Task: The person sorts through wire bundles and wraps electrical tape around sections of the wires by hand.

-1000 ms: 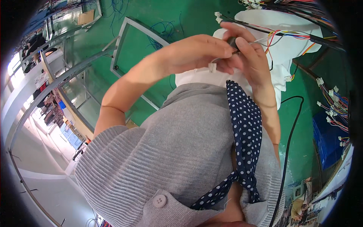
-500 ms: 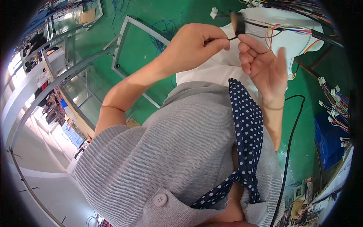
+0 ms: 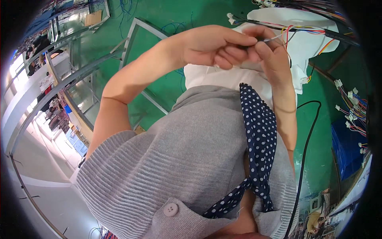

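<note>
Close together over my lap, both hands have their fingertips pinched. My left hand has thumb and finger closed at a small dark spot where a pale wire of a wire harness ends from sight. Facing it, my right hand closes on the same wires, its fingers partly covering them. Red, yellow, white and grey wires run rightward into a black sleeve. The black tape roll seen before is mostly hidden; a thin dark edge shows beside my right hand. A white connector sticks out beyond my hands.
White cloth lies beneath my hands. A metal frame stands on the green floor to the left. At the right hang wires with white connectors, above a blue bag. A black cable runs down my right side.
The tape roll, raised between my hands before, has dropped out of clear view. My right hand's spread fingers have closed in toward the left, which has moved slightly right.
</note>
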Motion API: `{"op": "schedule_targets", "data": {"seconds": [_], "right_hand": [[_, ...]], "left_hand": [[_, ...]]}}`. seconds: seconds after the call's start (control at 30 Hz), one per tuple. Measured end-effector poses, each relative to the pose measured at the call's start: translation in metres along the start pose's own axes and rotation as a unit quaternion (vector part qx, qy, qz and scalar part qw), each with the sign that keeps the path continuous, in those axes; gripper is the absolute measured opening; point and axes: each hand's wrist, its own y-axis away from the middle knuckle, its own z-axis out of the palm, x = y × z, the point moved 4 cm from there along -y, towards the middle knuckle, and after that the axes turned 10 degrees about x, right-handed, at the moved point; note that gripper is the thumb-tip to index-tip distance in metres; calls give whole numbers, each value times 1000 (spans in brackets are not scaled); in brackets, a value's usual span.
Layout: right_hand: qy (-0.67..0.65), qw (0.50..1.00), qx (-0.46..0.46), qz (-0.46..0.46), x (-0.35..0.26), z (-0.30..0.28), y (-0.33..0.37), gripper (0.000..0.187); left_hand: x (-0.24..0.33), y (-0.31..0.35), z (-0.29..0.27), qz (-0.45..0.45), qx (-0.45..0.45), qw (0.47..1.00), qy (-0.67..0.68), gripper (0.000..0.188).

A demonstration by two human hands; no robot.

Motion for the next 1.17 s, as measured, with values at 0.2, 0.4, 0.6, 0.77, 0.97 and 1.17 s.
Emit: {"op": "schedule_targets", "data": {"seconds": [0.2, 0.4, 0.6, 0.77, 0.97, 1.17], "right_hand": [[-159, 975, 39, 152, 6, -23, 18, 33], [-133, 987, 56, 68, 2, -21, 11, 35], [-204, 978, -13, 39, -1, -8, 2, 39], [-44, 992, -6, 119, -3, -22, 29, 34], [-132, 980, 121, 83, 9, 3, 15, 32], [-11, 994, 93, 56, 10, -16, 23, 46]], "left_hand": [[13, 21, -4, 385, 325, 683, -528, 23], [0, 12, 10, 364, 266, 741, -497, 17], [-2, 11, 9, 410, 269, 770, -408, 14], [-6, 13, 0, 493, 405, 527, -562, 8], [-23, -1, 27, 549, 323, 452, -624, 7], [-23, 1, 24, 501, 319, 427, -682, 16]]}}
